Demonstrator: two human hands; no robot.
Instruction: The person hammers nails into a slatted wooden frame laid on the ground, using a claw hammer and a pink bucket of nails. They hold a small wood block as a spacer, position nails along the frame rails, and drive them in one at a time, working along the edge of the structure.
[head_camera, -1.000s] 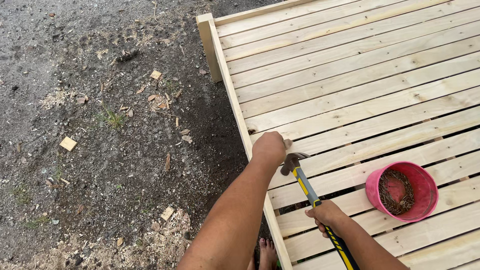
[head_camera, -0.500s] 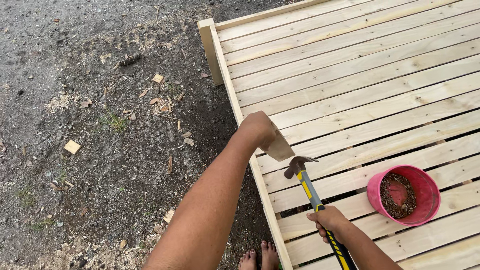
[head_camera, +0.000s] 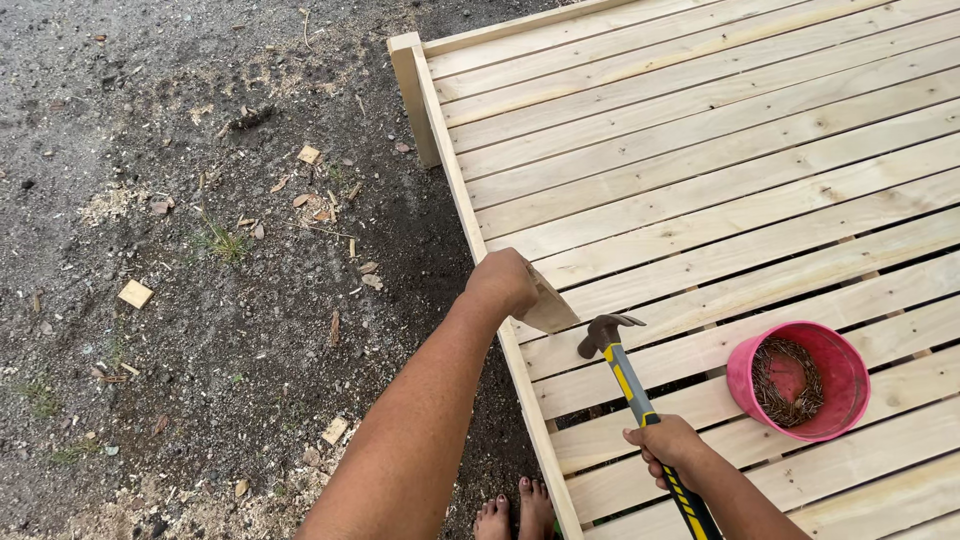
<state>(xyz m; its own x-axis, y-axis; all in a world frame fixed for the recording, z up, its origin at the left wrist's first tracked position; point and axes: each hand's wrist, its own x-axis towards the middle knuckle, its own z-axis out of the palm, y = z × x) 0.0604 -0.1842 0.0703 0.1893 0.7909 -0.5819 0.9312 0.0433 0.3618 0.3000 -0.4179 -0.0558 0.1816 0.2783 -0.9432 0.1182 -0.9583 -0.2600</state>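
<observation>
**Hammer and block at the platform's left edge**

Nearest: bare toes (head_camera: 515, 515) on the dirt, tight against the left edge of the platform (head_camera: 720, 160), at the bottom of the view.

Right hand (head_camera: 668, 448) is closed around the yellow-and-black handle of a hammer (head_camera: 625, 375), over the slats near the platform's near edge. The handle runs up and left; the steel head sits just above a slat, close to the left rail, not clearly touching wood.

Left hand (head_camera: 503, 282), arm stretched from the lower middle, is closed over a small wood block (head_camera: 549, 305) right at the left rail. The block's pale wedge-shaped end pokes out past the fingers towards the hammer head; the two are near, with a gap between.

Right of the hammer, a pink bucket (head_camera: 800, 378) stands on the slats towards the right edge, rusty nails (head_camera: 785, 375) coiled inside.

Beyond: slats run on to the far edge, dark gaps between the nearer ones. A short post (head_camera: 412, 95) stands at the far left corner.

Off the platform, left: dark ground (head_camera: 200, 300) scattered with sawdust and wood offcuts (head_camera: 135, 293).
</observation>
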